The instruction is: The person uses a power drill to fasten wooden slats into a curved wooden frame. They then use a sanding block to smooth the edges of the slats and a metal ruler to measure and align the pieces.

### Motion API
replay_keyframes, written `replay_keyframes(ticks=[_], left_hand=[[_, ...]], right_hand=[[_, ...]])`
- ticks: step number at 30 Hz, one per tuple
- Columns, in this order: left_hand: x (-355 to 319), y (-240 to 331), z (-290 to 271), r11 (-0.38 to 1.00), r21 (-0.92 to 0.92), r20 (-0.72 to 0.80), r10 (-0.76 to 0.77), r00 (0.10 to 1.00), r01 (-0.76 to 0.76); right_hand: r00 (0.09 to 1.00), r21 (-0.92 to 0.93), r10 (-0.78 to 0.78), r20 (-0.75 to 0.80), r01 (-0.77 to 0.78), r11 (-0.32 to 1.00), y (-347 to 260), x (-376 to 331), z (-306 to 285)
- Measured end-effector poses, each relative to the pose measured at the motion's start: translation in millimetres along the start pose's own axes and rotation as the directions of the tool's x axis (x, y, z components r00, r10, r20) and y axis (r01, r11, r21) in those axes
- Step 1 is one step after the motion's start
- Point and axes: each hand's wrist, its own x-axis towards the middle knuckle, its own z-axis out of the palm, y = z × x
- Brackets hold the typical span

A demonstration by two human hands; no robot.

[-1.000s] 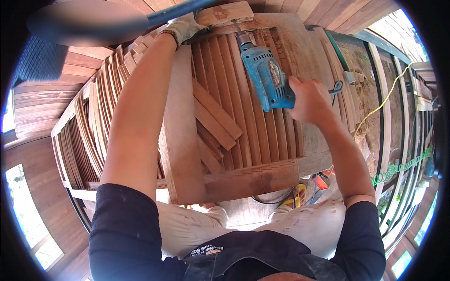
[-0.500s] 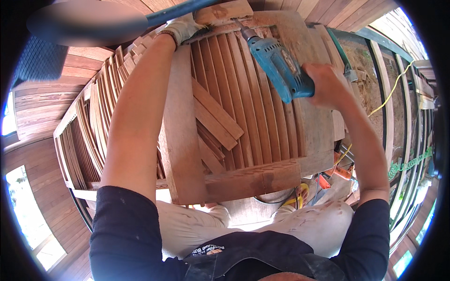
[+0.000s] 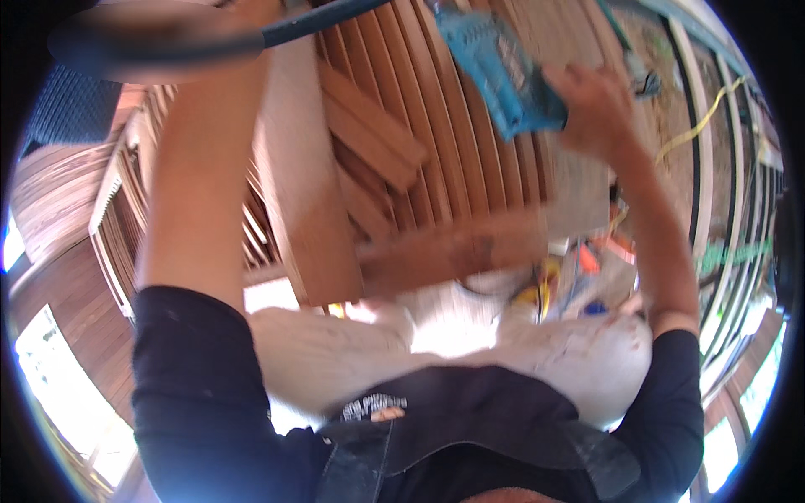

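Observation:
My right hand (image 3: 597,105) grips a blue power drill (image 3: 501,71) held against a slatted wooden panel (image 3: 470,168) that stands in front of my knees. Two short loose slats (image 3: 373,138) lie across the panel's ribs. A wide wooden board (image 3: 298,201) forms its left side, and a blurred crosspiece (image 3: 453,251) runs along its lower end. My left forearm (image 3: 197,168) stretches up along that board and passes the top edge of the picture, so the left hand is out of sight.
Orange, yellow and blue tools (image 3: 579,268) lie on the floor past my right knee. A yellow cord (image 3: 696,126) trails over the decking at right. More slatted wooden frames (image 3: 113,226) stand at left. A blurred dark band (image 3: 168,38) crosses the top.
The view has tipped down and blurred, so the panel and drill sit higher in the picture. The right hand has lifted the drill toward the panel's top. The gloved left hand has left the picture.

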Motion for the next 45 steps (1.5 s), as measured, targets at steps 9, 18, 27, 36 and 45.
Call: replay_keyframes(ticks=[9, 18, 27, 36, 45], left_hand=[[-42.4, 78.4, -86.2, 0.998, -0.062, -0.083, -0.016, 0.996, 0.011], [-216.1, 233.3, -88.0, 0.981, -0.194, 0.456, 0.08, 0.886, 0.012], [-333.4, 274.9, -37.8, 0.962, -0.082, 0.497, 0.267, 0.826, -0.262], [-345.6, 283.1, -1.8, 0.965, -0.082, 0.35, 0.261, 0.9, -0.249], [-345.8, 283.2, -4.3, 0.964, -0.07, 0.349, 0.264, 0.899, -0.257]], right_hand=[[0.958, 0.043, 0.287, -0.009, -0.287, 0.957, 22.2, -55.6, -9.1], [0.975, 0.107, 0.213, 0.068, -0.22, 0.97, 40.7, -56.6, -4.4], [1.0, 0.242, 0.014, -0.01, -0.011, 0.97, 61.6, -54.9, 2.6], [0.999, 0.329, 0.047, 0.008, -0.047, 0.943, 65.2, -56.2, 14.1], [0.988, 0.311, 0.017, 0.152, -0.065, 0.948, 55.8, -46.2, -30.3]])
